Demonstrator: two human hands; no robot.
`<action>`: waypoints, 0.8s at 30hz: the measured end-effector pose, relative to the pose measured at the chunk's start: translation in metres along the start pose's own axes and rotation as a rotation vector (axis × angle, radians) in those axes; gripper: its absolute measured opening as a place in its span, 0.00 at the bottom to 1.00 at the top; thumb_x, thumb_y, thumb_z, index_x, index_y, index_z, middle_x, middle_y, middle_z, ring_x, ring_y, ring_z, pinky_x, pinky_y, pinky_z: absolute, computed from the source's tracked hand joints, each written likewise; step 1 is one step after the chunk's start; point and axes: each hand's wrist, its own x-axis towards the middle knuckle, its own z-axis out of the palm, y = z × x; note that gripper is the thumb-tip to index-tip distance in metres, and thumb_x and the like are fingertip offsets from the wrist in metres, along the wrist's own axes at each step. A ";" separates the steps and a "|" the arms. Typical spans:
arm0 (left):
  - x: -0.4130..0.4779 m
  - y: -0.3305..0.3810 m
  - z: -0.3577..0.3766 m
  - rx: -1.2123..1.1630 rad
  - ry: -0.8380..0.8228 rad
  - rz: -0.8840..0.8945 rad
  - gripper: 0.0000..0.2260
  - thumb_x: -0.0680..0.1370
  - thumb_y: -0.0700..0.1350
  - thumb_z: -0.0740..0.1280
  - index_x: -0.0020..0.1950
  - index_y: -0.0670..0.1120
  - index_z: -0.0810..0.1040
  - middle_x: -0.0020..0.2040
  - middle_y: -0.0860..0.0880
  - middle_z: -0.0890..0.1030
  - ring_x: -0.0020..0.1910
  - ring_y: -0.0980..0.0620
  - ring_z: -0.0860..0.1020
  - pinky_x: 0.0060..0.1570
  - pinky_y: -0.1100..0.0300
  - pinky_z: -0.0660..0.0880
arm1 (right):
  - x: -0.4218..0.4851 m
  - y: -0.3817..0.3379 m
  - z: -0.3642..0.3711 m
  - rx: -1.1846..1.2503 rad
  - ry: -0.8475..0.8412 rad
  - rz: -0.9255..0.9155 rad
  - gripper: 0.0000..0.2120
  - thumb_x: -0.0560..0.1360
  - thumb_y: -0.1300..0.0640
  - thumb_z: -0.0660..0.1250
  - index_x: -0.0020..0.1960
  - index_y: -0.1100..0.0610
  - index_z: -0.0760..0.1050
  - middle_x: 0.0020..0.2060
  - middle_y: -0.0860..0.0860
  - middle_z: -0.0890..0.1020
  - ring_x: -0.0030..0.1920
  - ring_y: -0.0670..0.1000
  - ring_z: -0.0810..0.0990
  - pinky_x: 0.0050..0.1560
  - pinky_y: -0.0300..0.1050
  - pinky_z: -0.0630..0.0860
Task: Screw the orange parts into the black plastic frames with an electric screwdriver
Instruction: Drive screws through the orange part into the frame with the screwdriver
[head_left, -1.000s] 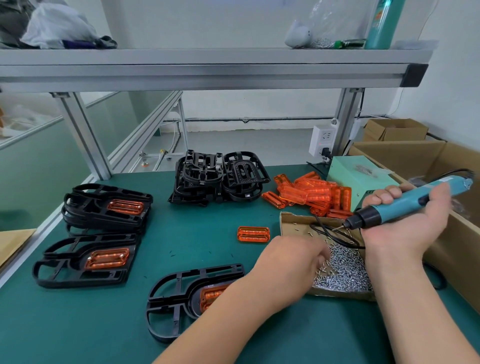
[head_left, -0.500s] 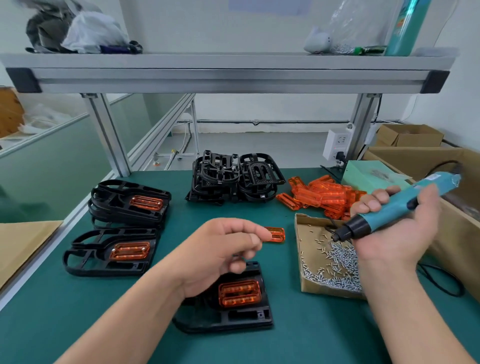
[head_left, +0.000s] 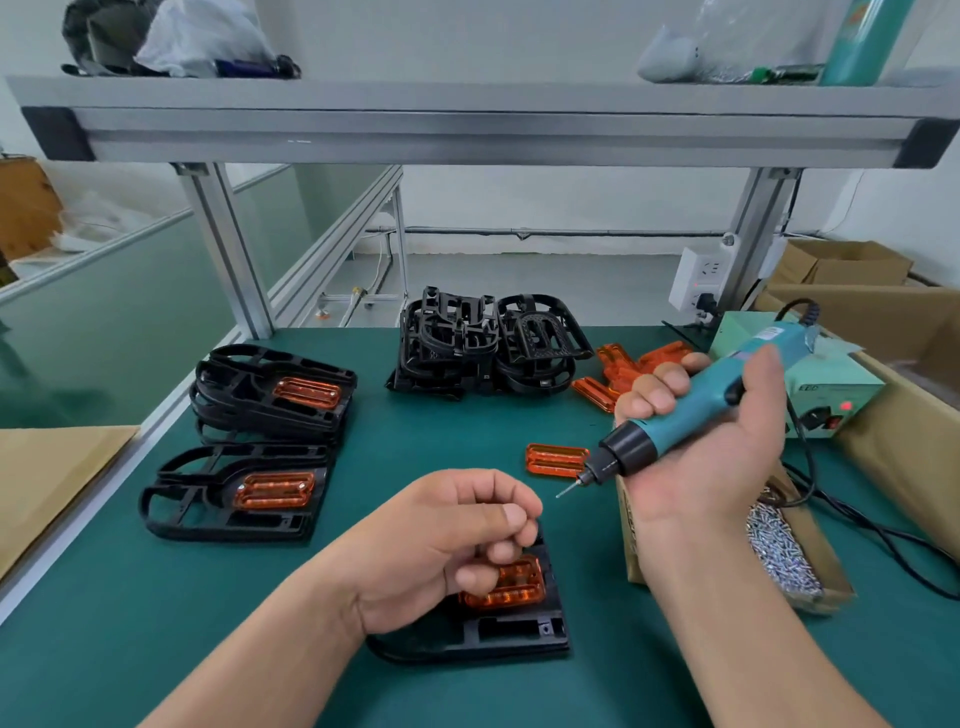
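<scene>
Green bench mat (head_left: 156, 649), with the black frame (head_left: 514, 631) nearest the body as reference. Orange part (head_left: 514, 582) sat in that frame, directly under the left hand (head_left: 441, 540). Its fingertips were pinched together; couldn't tell if a screw was in the pinch. Right hand (head_left: 711, 447) wrapped the electric screwdriver (head_left: 696, 415) up and right of the frame, bit slanted toward the left fingertips. Screw box (head_left: 779, 545) sat just right of the frame. My call: seat the screw first, bring the driver vertical over the hole, pin the frame and press lightly before triggering. Otherwise cross-threading or cam-out was likely.
</scene>
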 end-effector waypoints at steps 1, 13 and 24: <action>0.001 -0.002 0.001 0.007 -0.005 0.001 0.06 0.83 0.35 0.66 0.55 0.40 0.82 0.45 0.44 0.79 0.37 0.54 0.71 0.29 0.66 0.64 | -0.002 0.000 -0.002 -0.002 0.001 -0.003 0.19 0.85 0.38 0.58 0.46 0.52 0.71 0.38 0.47 0.74 0.38 0.46 0.72 0.44 0.42 0.68; 0.006 -0.012 0.007 0.037 0.051 0.059 0.07 0.76 0.40 0.74 0.53 0.43 0.87 0.47 0.40 0.85 0.32 0.56 0.71 0.27 0.67 0.65 | 0.014 0.012 -0.027 0.065 -0.134 -0.022 0.20 0.83 0.38 0.62 0.47 0.54 0.73 0.36 0.50 0.72 0.32 0.48 0.70 0.34 0.41 0.69; 0.004 -0.012 0.006 0.087 0.073 0.058 0.06 0.79 0.37 0.74 0.55 0.39 0.85 0.48 0.38 0.85 0.31 0.56 0.67 0.26 0.67 0.61 | 0.012 0.014 -0.024 0.063 -0.137 -0.018 0.20 0.84 0.39 0.61 0.46 0.54 0.74 0.35 0.50 0.71 0.31 0.48 0.70 0.32 0.42 0.70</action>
